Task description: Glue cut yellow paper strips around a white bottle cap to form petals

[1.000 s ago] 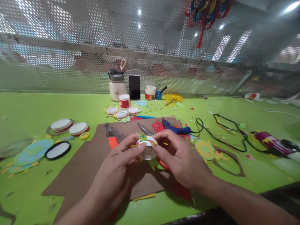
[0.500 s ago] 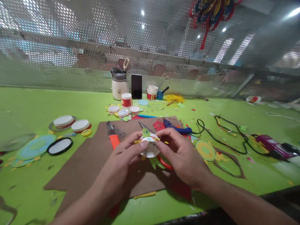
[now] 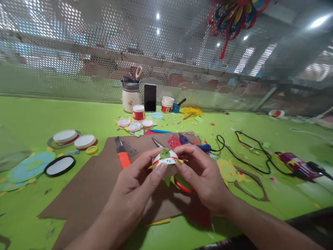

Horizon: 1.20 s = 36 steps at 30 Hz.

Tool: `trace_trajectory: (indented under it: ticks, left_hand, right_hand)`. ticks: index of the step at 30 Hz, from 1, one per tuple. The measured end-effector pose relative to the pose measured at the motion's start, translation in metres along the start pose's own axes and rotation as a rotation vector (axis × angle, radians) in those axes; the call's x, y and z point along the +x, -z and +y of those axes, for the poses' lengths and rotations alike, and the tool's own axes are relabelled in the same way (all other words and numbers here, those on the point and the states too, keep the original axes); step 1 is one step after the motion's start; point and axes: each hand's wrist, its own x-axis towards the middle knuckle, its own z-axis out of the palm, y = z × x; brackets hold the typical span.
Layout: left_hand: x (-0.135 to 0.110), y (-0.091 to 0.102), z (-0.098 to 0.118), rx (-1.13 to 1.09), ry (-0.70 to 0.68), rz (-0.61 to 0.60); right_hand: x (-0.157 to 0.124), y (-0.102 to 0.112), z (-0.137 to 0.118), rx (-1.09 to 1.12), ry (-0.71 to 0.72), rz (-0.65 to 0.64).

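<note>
Pinching with thumb and fingers, the left grip [image 3: 137, 180] and right grip [image 3: 204, 180] held a small round craft piece [image 3: 166, 160] from opposite sides, raised above a brown board [image 3: 99, 187]. The piece was white with a red band; a green paper shape stood at its top, blue drop-shaped marks showed on its front, and yellow strips projected at the sides. Scissors [image 3: 183, 188] with red handles and an orange-handled cutter [image 3: 124, 159] lay on the board, a blue glue gun [image 3: 201, 146] at its far right. The surface [image 3: 78, 114] was bright green and littered with scraps. White lids [image 3: 65, 135] lay to the left. A red-and-white tub [image 3: 138, 113] carried a gold label, its characters too small to read. Behind it stood a pitcher [image 3: 130, 100] and an upright phone [image 3: 150, 98]. A perforated metal screen [image 3: 78, 52] closed the far side; a multicoloured ornament [image 3: 235, 17] hung upper right.
</note>
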Motion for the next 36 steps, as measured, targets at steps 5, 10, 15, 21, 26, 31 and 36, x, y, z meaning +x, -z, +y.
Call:
trace_trajectory:
  ticks: [5,10,15,21,26,31,36]
  left_hand:
    - [-0.002,-0.006,-0.001,0.045,-0.143,0.123]
    - [-0.004,-0.010,0.000,0.040,-0.144,0.132]
    - [-0.004,-0.006,0.003,0.217,-0.170,0.119]
    - [-0.006,-0.002,0.003,0.216,-0.096,0.083]
    - [-0.004,-0.003,0.001,0.163,-0.104,0.066]
    - [0.000,-0.004,0.004,0.068,-0.108,0.077]
    - [0.001,0.001,0.008,-0.080,0.093,0.058]
  right_hand:
    - [0.001,0.002,0.001,-0.052,0.052,0.008]
    - [0.002,0.004,0.003,-0.068,0.086,-0.008]
    - [0.003,0.005,0.003,-0.069,0.075,-0.019]
    - [0.003,0.008,0.000,-0.020,0.034,-0.046]
    - [0.003,0.007,-0.002,-0.021,0.008,-0.037]
    - [0.003,0.005,0.000,-0.013,0.002,-0.006]
    - [0.002,0.003,0.003,0.028,0.093,0.032]
